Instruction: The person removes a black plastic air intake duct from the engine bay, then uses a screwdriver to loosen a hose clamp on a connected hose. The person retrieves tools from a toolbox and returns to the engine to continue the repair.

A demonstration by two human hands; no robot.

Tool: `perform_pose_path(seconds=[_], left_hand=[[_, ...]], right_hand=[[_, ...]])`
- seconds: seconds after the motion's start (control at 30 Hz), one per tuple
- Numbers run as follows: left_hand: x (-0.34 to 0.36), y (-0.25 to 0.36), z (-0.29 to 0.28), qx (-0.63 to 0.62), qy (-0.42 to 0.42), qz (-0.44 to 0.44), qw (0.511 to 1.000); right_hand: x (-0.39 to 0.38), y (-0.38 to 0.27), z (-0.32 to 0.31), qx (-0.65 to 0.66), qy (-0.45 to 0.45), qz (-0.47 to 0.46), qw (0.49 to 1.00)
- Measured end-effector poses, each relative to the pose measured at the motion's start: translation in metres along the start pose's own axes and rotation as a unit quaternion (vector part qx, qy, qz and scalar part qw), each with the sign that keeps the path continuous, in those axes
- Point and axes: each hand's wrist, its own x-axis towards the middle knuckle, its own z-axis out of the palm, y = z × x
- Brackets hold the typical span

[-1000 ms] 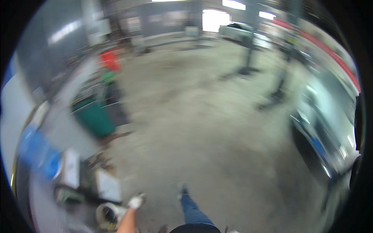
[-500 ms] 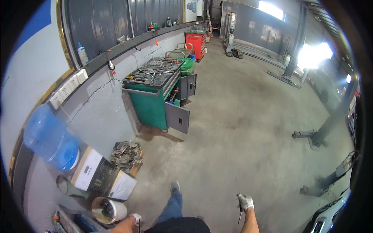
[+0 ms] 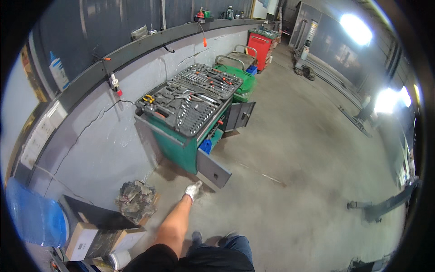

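Note:
My left hand [image 3: 193, 191], in a white glove, reaches out low in front of the green tool cabinet [image 3: 174, 148]. Its fingers look stretched out, with nothing visible in them. Nearest to it is the cabinet's swung-out grey door [image 3: 213, 170]; I cannot tell whether they touch. A second grey door [image 3: 240, 115] also stands ajar, and a blue item [image 3: 206, 146] shows inside. On the cabinet top lie black tool trays [image 3: 181, 106] with several wrenches, sockets and yellow-handled pliers [image 3: 148, 98]. My right hand is out of view.
Crumpled grey rags [image 3: 136, 199] lie left of my arm, with cardboard boxes [image 3: 97, 238] and a blue water jug [image 3: 36, 213] beyond. Behind the cabinet stand a green bin [image 3: 238, 80] and a red tool cabinet [image 3: 259, 51]. A lift arm [image 3: 385, 199] lies at right.
I have come closer to the green cabinet. My left hand has moved forward toward its door. My right hand, which held a thin long tool, has left the view.

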Motion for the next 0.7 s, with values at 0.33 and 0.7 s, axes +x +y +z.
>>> perform_pose_path(seconds=[0.33, 0.7], left_hand=[[0.310, 0.108, 0.009, -0.759, 0.208, -0.184, 0.589], [0.296, 0.204, 0.121, -0.688, 0.387, -0.239, 0.566]], right_hand=[[0.275, -0.258, -0.186, -0.073, -0.049, -0.099, 0.991], [0.400, -0.790, -0.368, -0.052, -0.030, -0.284, 0.957]])
